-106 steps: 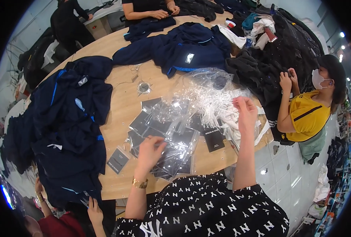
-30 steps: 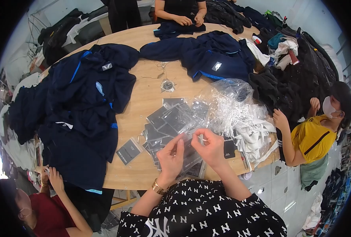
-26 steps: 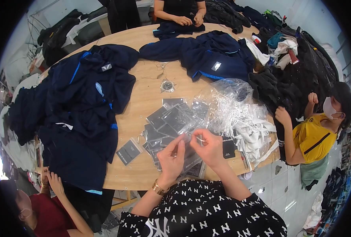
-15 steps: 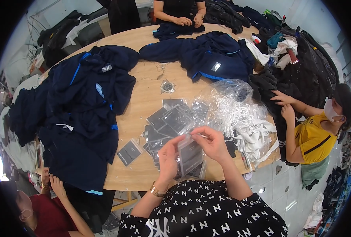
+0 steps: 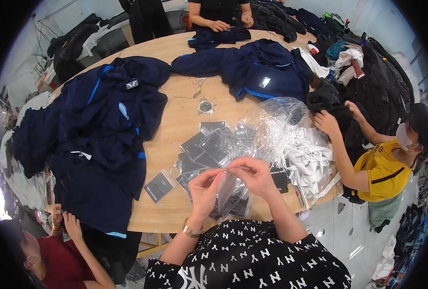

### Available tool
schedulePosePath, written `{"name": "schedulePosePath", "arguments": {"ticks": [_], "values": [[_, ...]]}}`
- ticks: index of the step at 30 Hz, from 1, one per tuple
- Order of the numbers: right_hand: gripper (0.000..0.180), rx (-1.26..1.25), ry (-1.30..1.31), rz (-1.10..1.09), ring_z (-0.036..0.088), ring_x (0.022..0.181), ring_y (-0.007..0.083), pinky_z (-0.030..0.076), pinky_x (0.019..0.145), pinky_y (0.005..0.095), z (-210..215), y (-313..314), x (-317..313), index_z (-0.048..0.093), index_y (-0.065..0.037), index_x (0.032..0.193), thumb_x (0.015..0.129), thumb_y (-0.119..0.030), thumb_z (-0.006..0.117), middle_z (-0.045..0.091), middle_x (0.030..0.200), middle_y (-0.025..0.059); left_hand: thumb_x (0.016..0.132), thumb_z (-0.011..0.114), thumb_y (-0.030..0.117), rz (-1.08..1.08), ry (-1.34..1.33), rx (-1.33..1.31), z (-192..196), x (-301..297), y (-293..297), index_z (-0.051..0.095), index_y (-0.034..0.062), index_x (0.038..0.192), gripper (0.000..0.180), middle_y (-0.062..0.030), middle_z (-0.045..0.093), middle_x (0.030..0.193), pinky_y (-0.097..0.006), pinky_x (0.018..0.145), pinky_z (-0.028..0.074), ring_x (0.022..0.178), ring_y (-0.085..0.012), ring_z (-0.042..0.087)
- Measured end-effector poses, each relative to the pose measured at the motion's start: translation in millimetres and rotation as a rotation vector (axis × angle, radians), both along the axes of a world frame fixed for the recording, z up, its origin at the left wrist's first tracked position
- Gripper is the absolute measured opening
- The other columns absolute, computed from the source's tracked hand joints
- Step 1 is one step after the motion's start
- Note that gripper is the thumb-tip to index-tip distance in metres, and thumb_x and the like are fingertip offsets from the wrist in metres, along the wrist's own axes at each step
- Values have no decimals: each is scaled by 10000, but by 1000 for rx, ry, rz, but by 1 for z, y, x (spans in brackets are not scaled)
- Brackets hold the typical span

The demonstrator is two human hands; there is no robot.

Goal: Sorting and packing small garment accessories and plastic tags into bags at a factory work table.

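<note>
Close in front of me hangs a small clear plastic bag [image 5: 227,188], pinched at its top edge by both hands. My left hand [image 5: 203,192] grips the edge between thumb and fingers. My right hand [image 5: 251,177] pinches it right beside the left fingertips. The bag's lower part blends with the pile below, so its contents are hard to make out. Beneath and beyond my hands lie several flat plastic bags with dark grey cards [image 5: 209,147]. One similar bagged card [image 5: 160,187] sits apart, left of the pile.
Right of the pile, a clear plastic sack [image 5: 284,113] spills white strings and straps [image 5: 310,161]. Navy garments [image 5: 103,111] cover the left side, and another navy garment [image 5: 267,67] lies at the back. Co-workers stand left, right and across the wooden table [image 5: 182,103].
My hands have drawn together at the bag's top edge, and the bag has turned, now showing narrower. The right co-worker's hands have moved apart over the black cloth.
</note>
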State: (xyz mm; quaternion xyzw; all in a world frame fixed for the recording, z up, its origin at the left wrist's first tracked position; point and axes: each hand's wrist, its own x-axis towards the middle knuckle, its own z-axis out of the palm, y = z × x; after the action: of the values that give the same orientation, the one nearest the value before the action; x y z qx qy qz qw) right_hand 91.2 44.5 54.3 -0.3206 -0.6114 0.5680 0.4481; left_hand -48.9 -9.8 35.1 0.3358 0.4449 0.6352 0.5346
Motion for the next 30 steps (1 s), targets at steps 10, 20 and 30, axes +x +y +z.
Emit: {"name": "schedulePosePath", "arguments": {"ticks": [10,20,30], "values": [[130,-322,84,164,404,486,20,324,455,151,7,6,4,546,-26,974,859,-86,536,449,567,-36,888,471,99,113,-215,225,13,-12,14,469,31,945,89,-142,615,903,-299,814,437,822,-165,567],[257,-763,575,331,565,669,124,464,603,212,-1,11,12,520,55,1099,898,-91,455,594,856,109,851,540,44,159,54,175,18,-20,10,550,-31,934,112,-75,591,812,-247,699,459,730,-120,572],[208,-605,542,466,621,806,216,503,694,280,4,9,10,450,23,1073,892,-79,455,593,923,171,815,581,15,91,142,78,36,-13,3,609,-45,908,114,-69,630,766,-183,595,448,668,-80,575]]}}
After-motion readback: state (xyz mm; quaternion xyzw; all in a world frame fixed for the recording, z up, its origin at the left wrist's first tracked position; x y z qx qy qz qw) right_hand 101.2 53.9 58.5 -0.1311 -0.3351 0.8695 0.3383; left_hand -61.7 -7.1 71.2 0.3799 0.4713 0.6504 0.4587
